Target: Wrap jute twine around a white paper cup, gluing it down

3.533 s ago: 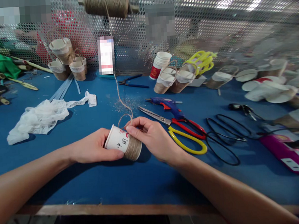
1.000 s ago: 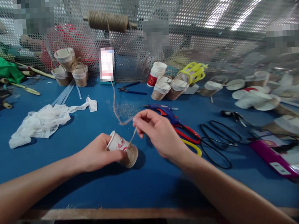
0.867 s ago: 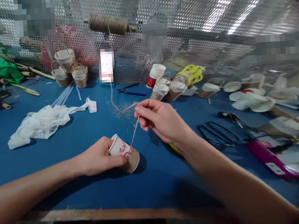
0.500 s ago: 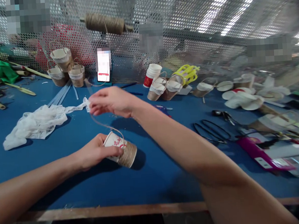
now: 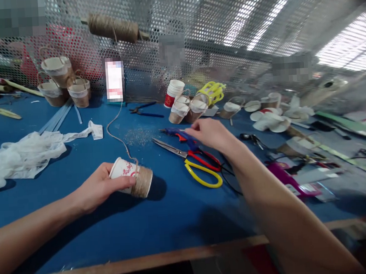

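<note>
My left hand (image 5: pixel 101 185) is closed around a white paper cup (image 5: pixel 122 169) with a pink flower print, which lies tilted on its side. Twine (image 5: pixel 143 183) is wound round the far half of the cup, and a loose strand (image 5: pixel 116 135) runs back from it across the table. Further right, my right hand (image 5: pixel 210 132) has its fingers on a blue hot glue gun (image 5: pixel 187 140) with a red trigger; the palm side is hidden. Just in front of the glue gun lie scissors (image 5: pixel 203 180) with one red and one yellow handle.
A twine spool (image 5: pixel 114 28) hangs on the mesh wall above a phone (image 5: pixel 114 79). Finished-looking twine cups (image 5: pixel 57 74) stand back left, others (image 5: pixel 179 111) behind my right hand. White lace (image 5: pixel 26 157) lies left; pliers (image 5: pixel 149 113) and a purple tool (image 5: pixel 286 178) also lie about.
My right hand has let go of the twine strand and moved right to the glue gun. The strand now sags onto the table. The view has turned right; my left hand keeps the cup.
</note>
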Tool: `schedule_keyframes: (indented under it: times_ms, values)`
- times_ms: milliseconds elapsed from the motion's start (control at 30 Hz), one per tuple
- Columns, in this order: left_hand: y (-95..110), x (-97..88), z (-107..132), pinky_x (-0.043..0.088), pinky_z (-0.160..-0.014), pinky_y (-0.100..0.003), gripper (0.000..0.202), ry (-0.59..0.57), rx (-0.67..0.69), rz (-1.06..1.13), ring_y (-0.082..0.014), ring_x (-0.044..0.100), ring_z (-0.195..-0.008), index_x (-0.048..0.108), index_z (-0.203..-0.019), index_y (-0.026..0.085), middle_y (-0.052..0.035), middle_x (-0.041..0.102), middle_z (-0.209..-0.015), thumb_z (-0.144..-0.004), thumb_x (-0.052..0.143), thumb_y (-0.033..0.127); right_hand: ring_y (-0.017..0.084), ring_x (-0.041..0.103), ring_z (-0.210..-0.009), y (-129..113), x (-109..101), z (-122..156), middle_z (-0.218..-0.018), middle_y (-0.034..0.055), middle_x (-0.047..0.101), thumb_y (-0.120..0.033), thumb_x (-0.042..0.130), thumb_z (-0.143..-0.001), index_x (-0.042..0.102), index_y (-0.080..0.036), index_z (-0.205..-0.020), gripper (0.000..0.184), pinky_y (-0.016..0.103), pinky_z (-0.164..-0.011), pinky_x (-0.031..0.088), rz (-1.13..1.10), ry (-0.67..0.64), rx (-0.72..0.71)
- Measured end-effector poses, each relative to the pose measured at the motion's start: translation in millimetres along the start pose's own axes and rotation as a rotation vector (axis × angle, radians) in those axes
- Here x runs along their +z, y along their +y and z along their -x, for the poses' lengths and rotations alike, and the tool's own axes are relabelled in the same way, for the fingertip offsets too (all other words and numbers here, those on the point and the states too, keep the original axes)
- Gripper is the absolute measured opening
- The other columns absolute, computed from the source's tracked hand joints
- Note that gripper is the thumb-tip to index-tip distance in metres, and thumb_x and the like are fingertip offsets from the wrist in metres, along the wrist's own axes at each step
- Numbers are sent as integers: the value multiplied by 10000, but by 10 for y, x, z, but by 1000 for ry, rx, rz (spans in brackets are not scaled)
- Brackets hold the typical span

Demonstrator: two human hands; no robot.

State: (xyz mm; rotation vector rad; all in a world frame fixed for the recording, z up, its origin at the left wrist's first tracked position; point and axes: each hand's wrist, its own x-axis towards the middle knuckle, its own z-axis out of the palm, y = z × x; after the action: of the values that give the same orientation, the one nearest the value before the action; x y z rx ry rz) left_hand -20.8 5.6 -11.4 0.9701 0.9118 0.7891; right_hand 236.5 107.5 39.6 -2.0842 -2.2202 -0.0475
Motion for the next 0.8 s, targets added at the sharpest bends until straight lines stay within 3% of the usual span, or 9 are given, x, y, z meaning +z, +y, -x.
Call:
schedule_keyframes:
  times_ms: [133,233,367,433,500,600,667,800]
  values:
    - [5,8,-11,427,-558,-161,49,25,52,-20,-81,546,-549,670,-629,133,17,642,-572,-603,683,172,199,569,-583,140,312,-85,-585,71,604,-244,620,-619,575,-158,-555,116,259,-489,340,8,-128,65]
    - [10,20,-2,425,-549,-166,70,46,64,-54,-84,539,-547,675,-636,130,13,644,-584,-586,691,176,225,593,-657,131,414,-142,-712,113,639,-173,608,-600,609,-130,-703,111,267,-523,379,-42,-102,123]
    - [18,29,2,418,-558,-160,75,43,79,-75,-77,537,-554,684,-631,139,13,652,-605,-611,682,211,235,583,-833,88,287,-60,-957,143,613,-202,581,-649,530,-90,-1017,389,291,-641,428,-165,32,152]
    - [15,29,-9,416,-568,-157,88,60,88,-81,-74,539,-561,687,-625,146,14,655,-609,-637,668,231,213,571,-857,37,163,67,-996,113,597,-242,587,-659,501,-121,-1050,419,292,-668,440,-315,112,123]
    - [8,28,-23,416,-570,-163,105,94,92,-86,-76,538,-556,683,-610,145,12,654,-602,-651,658,239,175,572,-737,-42,45,232,-856,53,611,-264,631,-620,541,-161,-924,333,275,-608,448,-759,167,62]
    - [1,25,-35,421,-573,-186,127,131,93,-106,-89,538,-548,672,-592,133,0,651,-592,-657,647,240,102,496,-508,-186,-80,491,-571,-19,537,-296,634,-641,539,-174,-682,161,230,-494,414,-1122,-100,8]
    - [3,22,-35,422,-583,-194,142,136,93,-122,-96,543,-559,670,-605,132,-5,653,-600,-671,634,253,84,475,-476,-269,-129,636,-561,-20,540,-299,625,-671,544,-173,-664,150,213,-460,390,-1152,-184,-62]
    - [15,15,-37,419,-608,-208,203,133,85,-174,-111,557,-600,671,-651,133,-18,662,-650,-703,602,317,83,447,-438,-334,-171,818,-505,-30,510,-291,550,-748,583,-174,-797,131,205,-400,352,-1079,-303,-154]
